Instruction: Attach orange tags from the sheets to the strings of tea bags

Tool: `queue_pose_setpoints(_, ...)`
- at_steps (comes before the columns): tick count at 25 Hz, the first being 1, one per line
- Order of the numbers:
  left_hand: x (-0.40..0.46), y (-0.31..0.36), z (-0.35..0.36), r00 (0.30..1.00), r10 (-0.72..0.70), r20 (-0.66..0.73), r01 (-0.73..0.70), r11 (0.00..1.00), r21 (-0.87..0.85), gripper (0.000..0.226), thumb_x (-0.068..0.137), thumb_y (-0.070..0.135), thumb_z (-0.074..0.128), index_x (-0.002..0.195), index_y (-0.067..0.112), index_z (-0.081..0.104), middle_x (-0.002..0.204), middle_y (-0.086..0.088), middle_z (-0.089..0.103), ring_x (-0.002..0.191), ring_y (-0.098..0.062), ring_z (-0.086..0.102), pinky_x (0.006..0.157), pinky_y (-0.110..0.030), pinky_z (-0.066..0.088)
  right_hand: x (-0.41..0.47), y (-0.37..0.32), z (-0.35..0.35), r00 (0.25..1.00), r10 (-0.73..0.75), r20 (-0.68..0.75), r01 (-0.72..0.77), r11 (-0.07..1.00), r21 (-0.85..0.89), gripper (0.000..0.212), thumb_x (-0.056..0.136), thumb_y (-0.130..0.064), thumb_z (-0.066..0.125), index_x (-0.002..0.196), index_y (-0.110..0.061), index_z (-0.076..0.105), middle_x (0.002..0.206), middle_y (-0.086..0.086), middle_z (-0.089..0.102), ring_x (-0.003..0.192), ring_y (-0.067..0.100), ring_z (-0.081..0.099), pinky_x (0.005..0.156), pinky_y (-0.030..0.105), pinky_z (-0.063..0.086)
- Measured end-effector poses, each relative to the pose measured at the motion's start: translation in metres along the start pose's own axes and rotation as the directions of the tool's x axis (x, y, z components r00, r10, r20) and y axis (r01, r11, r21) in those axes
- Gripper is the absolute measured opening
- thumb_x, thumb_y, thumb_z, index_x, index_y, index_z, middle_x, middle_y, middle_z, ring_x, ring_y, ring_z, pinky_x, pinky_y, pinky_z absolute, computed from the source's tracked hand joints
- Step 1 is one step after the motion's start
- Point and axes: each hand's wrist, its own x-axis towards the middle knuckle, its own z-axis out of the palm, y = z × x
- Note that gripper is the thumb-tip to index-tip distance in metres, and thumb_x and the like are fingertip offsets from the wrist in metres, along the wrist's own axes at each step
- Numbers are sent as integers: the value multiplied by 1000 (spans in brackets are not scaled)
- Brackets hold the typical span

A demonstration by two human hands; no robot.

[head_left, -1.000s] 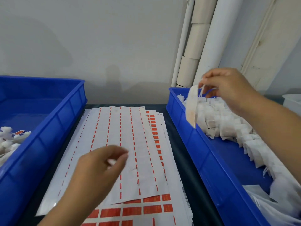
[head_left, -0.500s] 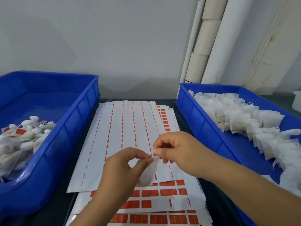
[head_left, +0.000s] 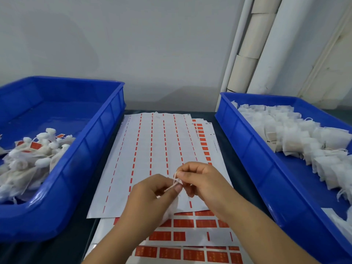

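My left hand and my right hand meet over the middle of the table. Both pinch the thin white string of one white tea bag, which hangs below my left fingers and is mostly hidden by them. Under the hands lies a stack of tag sheets. The top sheet is mostly stripped, with only thin orange strips left. Lower sheets carry rows of orange tags.
A blue tray on the left holds tea bags with orange tags. On the right, a second blue tray is filled with untagged white tea bags. White pipes stand against the wall behind.
My right hand carried a tea bag from the right tray to the middle, where my left hand joined it. Both now pinch its string, raised slightly higher than half a second ago.
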Motion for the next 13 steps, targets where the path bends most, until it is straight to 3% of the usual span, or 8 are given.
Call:
queue_pose_setpoints(2, 3, 4, -6, 1000, -8, 3, 8, 997, -73, 18, 82, 30, 64, 68, 42, 62, 69, 28, 64, 73, 9, 56, 54, -4, 42, -1, 8, 0, 999, -1, -39, 2, 999, 33, 28, 92, -47, 50, 83, -33, 72, 75, -15, 66, 70, 5, 60, 69, 18, 50)
queue_pose_setpoints(4, 7, 7, -10, 999, -38, -22, 34, 982, -188, 18, 78, 27, 67, 70, 43, 66, 70, 27, 67, 72, 9, 60, 54, -4, 44, -6, 20, 7, 999, -29, 15, 30, 1000, -5, 43, 76, -78, 39, 96, -50, 65, 100, -29, 63, 95, -2, 60, 79, 14, 46)
queue_pose_setpoints(5, 8, 8, -12, 996, -70, -48, 54, 961, -272, 15, 74, 28, 68, 69, 42, 68, 70, 23, 69, 71, 5, 64, 56, -7, 46, -9, 27, 14, 998, -25, 62, 29, 998, -61, 46, 67, -84, 41, 100, -57, 58, 108, -34, 59, 102, -5, 56, 81, 11, 43)
queue_pose_setpoints(7, 11, 11, -13, 987, -141, -79, 96, 905, -415, 10, 68, 28, 68, 68, 38, 71, 70, 12, 72, 68, -5, 68, 63, -18, 52, -11, 42, 29, 998, 23, 65, -9, 979, -203, 28, 69, -74, 56, 93, -62, 54, 101, -38, 57, 96, -4, 57, 74, 10, 42)
queue_pose_setpoints(9, 14, 11, -11, 975, -203, -90, 133, 860, -493, 12, 70, 24, 68, 67, 33, 74, 72, 6, 73, 66, -11, 70, 61, -23, 56, -9, 47, 37, 995, 99, -11, -99, 976, -196, 3, 83, -54, 59, 83, -54, 62, 89, -30, 62, 86, -1, 58, 65, 10, 41)
queue_pose_setpoints(11, 18, 9, -12, 949, -296, -110, 179, 792, -584, 11, 71, 24, 66, 67, 28, 76, 74, 2, 73, 66, -16, 70, 59, -25, 57, -7, 51, 34, 996, 92, -1, -91, 986, -137, 18, 90, -46, 54, 77, -49, 67, 85, -30, 64, 83, -3, 61, 59, 6, 42)
queue_pose_setpoints(13, 22, 5, -15, 923, -363, -126, 191, 717, -670, 13, 69, 25, 63, 69, 24, 76, 76, -1, 73, 67, -19, 70, 60, -26, 58, -7, 51, 28, 993, 115, 36, -110, 988, -112, 16, 90, -44, 55, 81, -40, 68, 84, -34, 64, 82, -10, 61, 54, 3, 44)
